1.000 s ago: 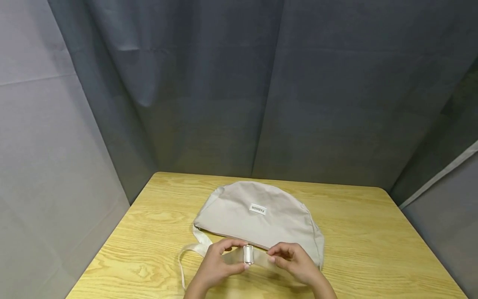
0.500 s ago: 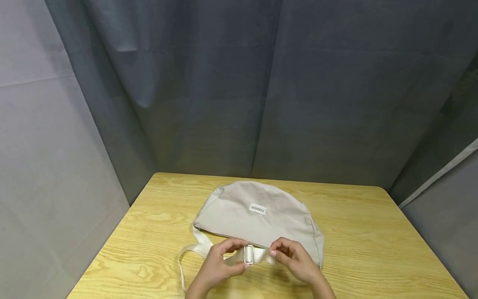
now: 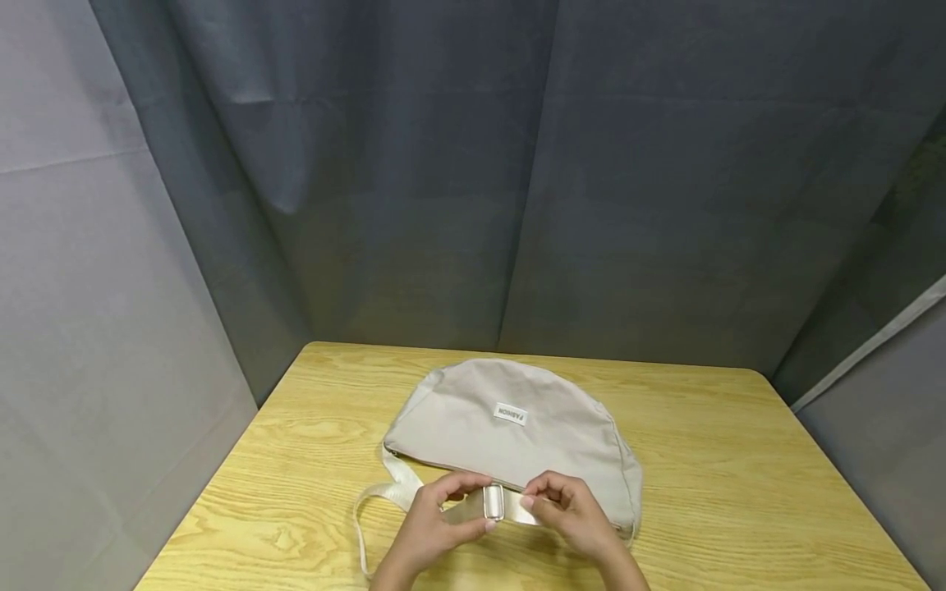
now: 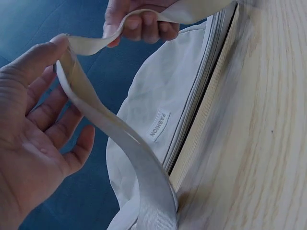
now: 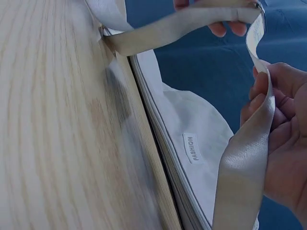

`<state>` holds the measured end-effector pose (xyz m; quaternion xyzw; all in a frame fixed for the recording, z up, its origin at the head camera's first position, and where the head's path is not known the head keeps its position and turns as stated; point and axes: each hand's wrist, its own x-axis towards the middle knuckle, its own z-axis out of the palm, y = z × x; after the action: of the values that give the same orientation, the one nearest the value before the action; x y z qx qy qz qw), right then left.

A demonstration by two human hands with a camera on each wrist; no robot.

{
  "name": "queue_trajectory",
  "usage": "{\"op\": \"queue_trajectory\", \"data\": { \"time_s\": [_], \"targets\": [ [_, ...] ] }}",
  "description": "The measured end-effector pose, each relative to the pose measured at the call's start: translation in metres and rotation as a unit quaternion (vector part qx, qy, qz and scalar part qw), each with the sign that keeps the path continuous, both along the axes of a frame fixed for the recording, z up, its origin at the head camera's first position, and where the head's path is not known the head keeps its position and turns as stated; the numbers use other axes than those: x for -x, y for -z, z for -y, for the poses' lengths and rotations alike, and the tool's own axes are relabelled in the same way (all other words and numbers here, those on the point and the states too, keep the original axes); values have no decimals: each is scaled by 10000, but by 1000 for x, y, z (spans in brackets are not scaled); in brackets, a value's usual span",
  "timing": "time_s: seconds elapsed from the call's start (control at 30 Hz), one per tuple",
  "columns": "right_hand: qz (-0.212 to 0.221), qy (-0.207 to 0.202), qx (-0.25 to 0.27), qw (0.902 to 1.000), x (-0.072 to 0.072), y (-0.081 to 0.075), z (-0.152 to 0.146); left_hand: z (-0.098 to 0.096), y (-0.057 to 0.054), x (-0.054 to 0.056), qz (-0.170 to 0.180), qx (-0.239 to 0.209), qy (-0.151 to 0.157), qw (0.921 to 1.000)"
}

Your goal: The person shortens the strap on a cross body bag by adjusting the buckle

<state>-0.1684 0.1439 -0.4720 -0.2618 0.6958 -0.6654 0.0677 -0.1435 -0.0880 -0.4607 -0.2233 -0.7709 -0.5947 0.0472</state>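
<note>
A light beige half-moon bag (image 3: 458,431) with a small "FASHION" label (image 3: 510,414) lies on the table, its zipper edge toward me. The strap (image 3: 521,508) is lifted in front of that edge. My left hand (image 3: 432,522) pinches the metal slider buckle (image 3: 493,502) between thumb and fingertips. Just right of the buckle, my right hand (image 3: 576,515) pinches the strap with thumb and curled fingers. In the right wrist view, a broad length of strap (image 5: 244,167) hangs down past the right hand (image 5: 288,134).
A loose loop of strap (image 3: 360,525) trails on the wooden table (image 3: 281,492) left of the left hand. Dark grey curtains (image 3: 414,180) stand behind the table, with a paler cloth (image 3: 111,328) at the left.
My right hand dipped back and then came left, closer to the buckle. The strap between the hands, bent half a second ago, is now flatter. My left hand stays on the buckle.
</note>
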Motion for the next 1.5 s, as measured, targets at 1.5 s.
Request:
{"op": "queue_trajectory", "data": {
  "time_s": [1.5],
  "targets": [
    [-47,-150,135,9998,2,14,9,5,-1,1,384,-258,-123,9989]
  ]
}}
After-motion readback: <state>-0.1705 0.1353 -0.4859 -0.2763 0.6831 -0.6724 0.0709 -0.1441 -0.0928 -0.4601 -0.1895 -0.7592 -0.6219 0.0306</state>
